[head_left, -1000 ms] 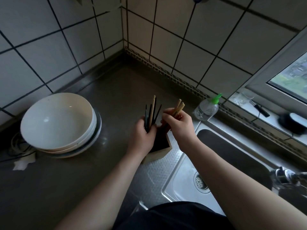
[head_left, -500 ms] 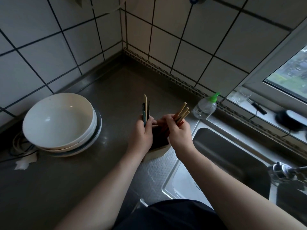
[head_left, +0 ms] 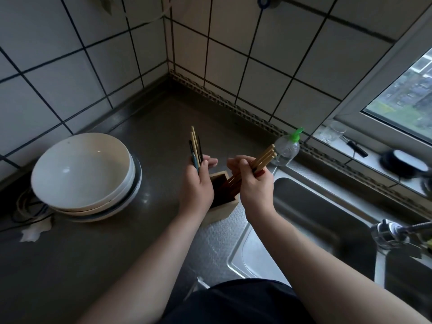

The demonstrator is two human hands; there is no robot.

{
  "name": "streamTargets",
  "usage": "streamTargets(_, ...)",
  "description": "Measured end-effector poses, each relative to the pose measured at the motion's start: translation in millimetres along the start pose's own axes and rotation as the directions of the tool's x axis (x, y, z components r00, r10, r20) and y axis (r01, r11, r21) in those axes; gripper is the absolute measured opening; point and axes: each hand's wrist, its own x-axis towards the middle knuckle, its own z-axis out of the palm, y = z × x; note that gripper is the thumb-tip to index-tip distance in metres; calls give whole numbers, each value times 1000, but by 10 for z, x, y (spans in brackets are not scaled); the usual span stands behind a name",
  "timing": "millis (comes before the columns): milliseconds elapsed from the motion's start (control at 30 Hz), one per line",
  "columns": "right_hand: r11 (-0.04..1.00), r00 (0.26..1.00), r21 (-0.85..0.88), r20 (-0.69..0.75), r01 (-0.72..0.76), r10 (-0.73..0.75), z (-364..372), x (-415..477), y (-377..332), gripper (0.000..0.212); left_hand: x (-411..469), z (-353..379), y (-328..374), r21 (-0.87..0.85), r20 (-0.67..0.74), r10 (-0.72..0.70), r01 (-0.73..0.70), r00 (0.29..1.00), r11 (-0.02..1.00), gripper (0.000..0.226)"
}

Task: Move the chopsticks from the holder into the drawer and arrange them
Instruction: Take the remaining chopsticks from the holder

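From the head view, the left hand (head_left: 196,183) curls its fingers (head_left: 205,168) round a small bunch of dark and pale chopsticks (head_left: 196,148) held upright above the wooden holder (head_left: 223,202). The right hand (head_left: 254,183) pinches a slanted bundle of bamboo chopsticks (head_left: 264,156), their lower ends in the holder. Both hands hide much of the holder's mouth. Stacked white bowls (head_left: 81,174) sit to the left, a green-capped bottle (head_left: 286,148) just beyond the sink (head_left: 327,218). The faucet (head_left: 388,232) is blurred.
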Motion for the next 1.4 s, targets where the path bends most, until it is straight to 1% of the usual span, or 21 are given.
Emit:
streamTargets(200, 990, 994, -110, 58, -86, 93, -65, -22, 167, 16, -57, -1, -23, -37, 15, -57, 58, 998, 998, 20)
streamTargets(333, 985, 993, -147, 67, -87, 97, -81, -33, 141, 14, -63, 2, -52, 17, 7, -73, 73, 997, 997, 19)
streamTargets(467, 987, 992, -134, 81, -89, 100, -77, -36, 156, 15, -51, 4, -82, 24, 11, -56, 56, 998, 998, 18)
streamTargets(567, 992, 994, -89, 54, -93, 98, -52, -45, 196, 17, -52, 10, -80, 27, 16, -52, 52, 998, 998, 19)
streamTargets(700, 997, 998, -44, -11, -58, 58, -22, -34, 225, 19, -73, 9, -64, 47, 23, -27, 26, 999, 999, 19)
streamTargets(800, 999, 998, -4, -51, -42, 42, -21, -33, 159, 19, -75, 1, -55, 31, 17, -9, 8, 1000, 999, 22)
streamTargets(900, 1000, 998, 1, -69, 5, -5, -36, -59, -6, 20, -57, -13, 9, 14, 11, 1, -1, 1000, 1000, 27)
streamTargets(1033, 998, 995, 8, -73, 67, -66, -83, -97, -259, 20, -1, -37, 168, -24, 28, 41, -40, 999, 999, 25)
streamTargets(1133, 992, 992, 65, -85, 104, -99, -138, -133, -456, 20, 44, -73, 285, -29, 23, 89, -88, 996, 996, 19)
streamTargets(1267, 973, 979, 135, -102, 187, -174, -237, -225, -676, 20, 50, -121, 460, -28, -7, 156, -156, 988, 987, 18)
streamTargets(1400, 932, 955, 221, -150, 286, -257, -362, -363, -889, 20, -6, -151, 639, -32, -18, 201, -201, 979, 979, 18)
